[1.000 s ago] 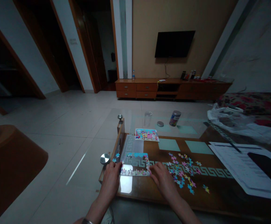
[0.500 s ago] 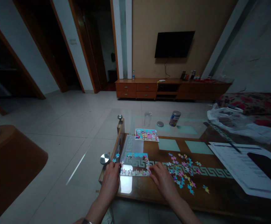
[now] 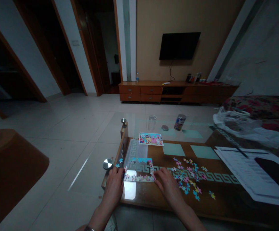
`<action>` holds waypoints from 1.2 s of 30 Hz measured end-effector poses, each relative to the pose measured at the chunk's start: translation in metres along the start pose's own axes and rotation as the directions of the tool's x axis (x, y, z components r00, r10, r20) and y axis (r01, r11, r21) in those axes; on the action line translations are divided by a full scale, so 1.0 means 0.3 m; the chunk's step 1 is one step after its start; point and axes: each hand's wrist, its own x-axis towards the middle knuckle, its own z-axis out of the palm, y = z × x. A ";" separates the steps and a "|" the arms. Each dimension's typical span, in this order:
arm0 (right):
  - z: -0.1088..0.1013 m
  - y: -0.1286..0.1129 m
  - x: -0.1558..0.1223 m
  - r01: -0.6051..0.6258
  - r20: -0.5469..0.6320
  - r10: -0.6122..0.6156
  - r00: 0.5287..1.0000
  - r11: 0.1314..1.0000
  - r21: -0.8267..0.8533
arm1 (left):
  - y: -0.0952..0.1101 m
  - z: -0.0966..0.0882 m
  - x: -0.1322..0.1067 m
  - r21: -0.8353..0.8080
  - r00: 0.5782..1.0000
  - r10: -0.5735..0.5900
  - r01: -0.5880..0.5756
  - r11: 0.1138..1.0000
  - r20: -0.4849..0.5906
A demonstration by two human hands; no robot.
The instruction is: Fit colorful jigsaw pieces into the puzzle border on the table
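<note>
Left hand (image 3: 114,184) and right hand (image 3: 168,186) palm-down on a glass-topped table (image 3: 134,128), fingers curled against opposite edges of a partly assembled jigsaw border (image 3: 138,177), grip unclear, loose jigsaw pieces (image 3: 186,176) just beyond the right hand

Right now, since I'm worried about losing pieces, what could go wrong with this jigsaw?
The partly built jigsaw border looks unjoined in places, so pressure from the left hand or right hand could shift it. The right hand could also brush the scattered pieces. A few pieces near the table's left edge might fall.
</note>
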 end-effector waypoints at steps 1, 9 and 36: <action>-0.001 0.000 0.000 0.001 0.003 -0.001 1.000 1.000 0.001 | 0.000 0.000 0.000 0.003 1.000 -0.002 0.002 1.000 0.000; -0.008 -0.005 0.001 0.002 0.028 -0.003 1.000 1.000 0.009 | 0.003 0.000 -0.002 0.014 1.000 0.003 -0.002 1.000 -0.016; -0.008 -0.004 0.001 0.001 0.037 -0.001 0.999 1.000 0.010 | 0.005 -0.007 0.000 0.041 1.000 -0.016 0.015 0.999 0.017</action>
